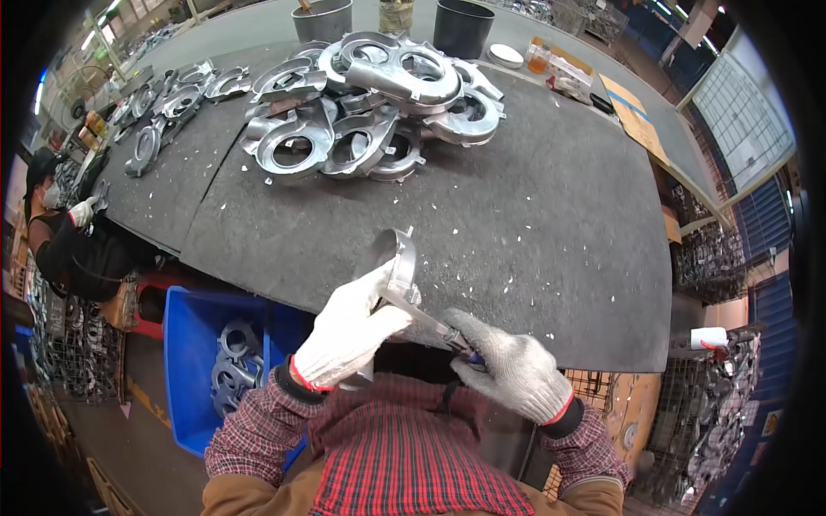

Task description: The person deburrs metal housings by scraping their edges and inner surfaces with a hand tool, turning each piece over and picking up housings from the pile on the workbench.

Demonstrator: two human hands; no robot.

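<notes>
Gripping a ring-shaped metal casting (401, 265) just below the centre of the frame, my gloved left hand (351, 322) is curling its fingers around one side, while my gloved right hand (514, 359) is closing around the handle of a slim tool (430, 322), its blade meeting the lower part of the ring. I cannot tell whether the casting is also resting on the worktop (559, 258). From its look, I am judging it stiff and fairly light for its size, not fragile, but its smooth metal is likely being a little slippery under knitted fabric, and its thin edges could be catching the glove. The thick curved wall is seeming the surest place to hold, away from the small projecting tabs and the blade. A blue bin (177, 370) at lower left is holding several similar castings (234, 378), lying loosely at odd angles. At the top of the frame, a grey bucket (324, 26) and a black bucket (463, 33) are standing apart; I am not seeing their contents clearly. At lower right, a wire basket (680, 365) is carrying many metal pieces.
</notes>
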